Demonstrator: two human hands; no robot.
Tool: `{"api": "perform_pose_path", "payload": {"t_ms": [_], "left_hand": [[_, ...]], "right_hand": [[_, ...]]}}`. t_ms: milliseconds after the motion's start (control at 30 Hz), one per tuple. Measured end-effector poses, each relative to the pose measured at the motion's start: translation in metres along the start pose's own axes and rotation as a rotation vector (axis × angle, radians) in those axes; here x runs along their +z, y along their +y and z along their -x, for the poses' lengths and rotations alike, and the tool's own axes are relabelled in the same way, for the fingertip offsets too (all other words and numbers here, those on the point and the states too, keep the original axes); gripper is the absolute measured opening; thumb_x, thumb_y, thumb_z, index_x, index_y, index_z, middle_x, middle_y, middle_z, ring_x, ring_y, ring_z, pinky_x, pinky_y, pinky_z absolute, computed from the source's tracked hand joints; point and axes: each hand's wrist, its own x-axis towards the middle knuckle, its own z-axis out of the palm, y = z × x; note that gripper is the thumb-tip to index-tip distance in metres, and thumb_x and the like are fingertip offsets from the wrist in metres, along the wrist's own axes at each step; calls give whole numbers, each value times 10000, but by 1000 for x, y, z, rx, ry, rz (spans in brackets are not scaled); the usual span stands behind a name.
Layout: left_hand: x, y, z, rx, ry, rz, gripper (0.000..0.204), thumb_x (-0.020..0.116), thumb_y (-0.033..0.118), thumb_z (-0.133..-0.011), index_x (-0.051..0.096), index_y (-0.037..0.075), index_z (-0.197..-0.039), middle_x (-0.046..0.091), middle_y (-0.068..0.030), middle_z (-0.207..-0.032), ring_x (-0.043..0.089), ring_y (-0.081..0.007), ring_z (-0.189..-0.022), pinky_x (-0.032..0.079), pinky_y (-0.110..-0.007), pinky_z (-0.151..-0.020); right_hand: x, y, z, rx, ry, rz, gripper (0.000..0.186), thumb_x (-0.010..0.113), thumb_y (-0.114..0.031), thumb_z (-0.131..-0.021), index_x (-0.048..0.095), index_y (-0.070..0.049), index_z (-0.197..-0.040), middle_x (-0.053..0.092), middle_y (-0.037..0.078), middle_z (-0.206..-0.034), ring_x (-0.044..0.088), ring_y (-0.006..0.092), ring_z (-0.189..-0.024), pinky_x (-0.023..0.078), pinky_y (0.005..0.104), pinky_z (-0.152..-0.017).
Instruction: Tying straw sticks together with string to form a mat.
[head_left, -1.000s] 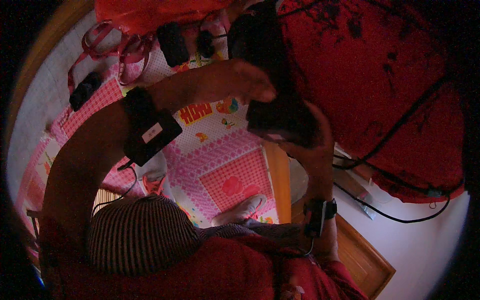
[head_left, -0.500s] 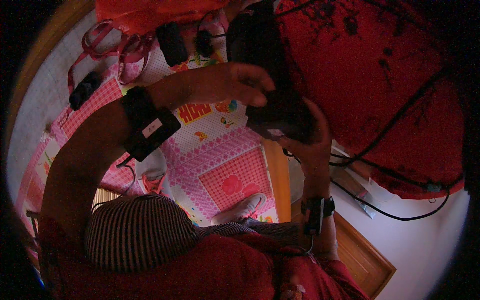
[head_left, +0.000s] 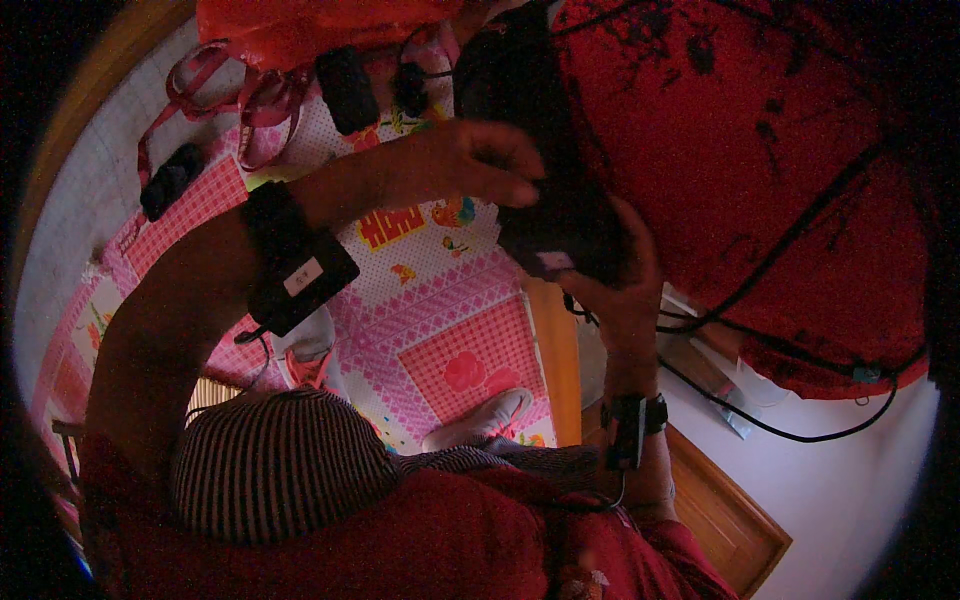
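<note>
My right hand (head_left: pixel 625 290) grips a dark rectangular device (head_left: pixel 560 230) with a small pale patch near its lower edge. My left hand (head_left: pixel 480 160) is at the device's top, fingers curled and thumb tip against it; what they pinch is too dark to make out. Above the device a larger black object (head_left: pixel 500 70) lies beside the red fabric piece (head_left: pixel 730 190), which has dark markings and black cables (head_left: pixel 780 260) across it. Black strapped units with wires sit on my left forearm (head_left: pixel 300 280) and right wrist (head_left: pixel 628 430).
A pink patterned cloth (head_left: pixel 470 330) holds a red-orange bag (head_left: pixel 310 25), looped straps (head_left: pixel 205 90) and black items (head_left: pixel 345 90). A wooden edge (head_left: pixel 555 380) runs beside it; a white surface (head_left: pixel 790 500) and wooden panel (head_left: pixel 730 510) lie at lower right. My shoes (head_left: pixel 480 420) show below.
Since a second ago the device and my right hand have risen slightly and tilted. My left hand's fingertips have shifted a little, now more curled over the device's top.
</note>
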Motion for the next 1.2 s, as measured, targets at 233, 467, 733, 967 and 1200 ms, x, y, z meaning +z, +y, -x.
{"api": "perform_pose_path", "payload": {"t_ms": [233,467,733,967,1200], "left_hand": [[-14,-3,-11,263,39,-169,290,706,187,-783,543,78,-997,557,9,-897,521,-87,-873,444,-257,-786],[-9,1,-9,304,92,-234,261,707,157,-771,529,89,-950,537,14,-865,518,-87,-841,448,-257,-755],[-22,3,-10,489,67,-690,247,656,200,-808,557,82,-1001,579,-18,-914,561,-120,-874,464,-271,-761],[-29,18,7,57,74,-100,274,634,205,-831,535,70,-1049,608,-28,-982,591,-140,-917,472,-276,-803],[-23,5,-4,256,122,-94,215,562,174,-888,530,63,-1069,635,-36,-977,604,-131,-921,490,-260,-782]], "right_hand": [[16,-12,-3,8,74,-61,840,816,-81,-575,406,-32,-1306,504,141,-1242,508,252,-1116,441,364,-942],[15,-8,-3,-6,96,-6,797,825,-122,-607,428,-46,-1294,505,136,-1245,511,259,-1113,454,375,-919],[15,-13,-3,0,92,-73,833,806,-45,-593,393,-39,-1317,495,141,-1249,511,251,-1111,449,357,-933],[15,-16,-5,-14,98,-59,832,778,-18,-619,360,-22,-1338,497,148,-1241,514,244,-1099,435,347,-944],[11,-13,-4,-19,108,-15,836,787,-26,-619,359,-26,-1338,500,152,-1237,524,244,-1088,442,345,-937]]}}
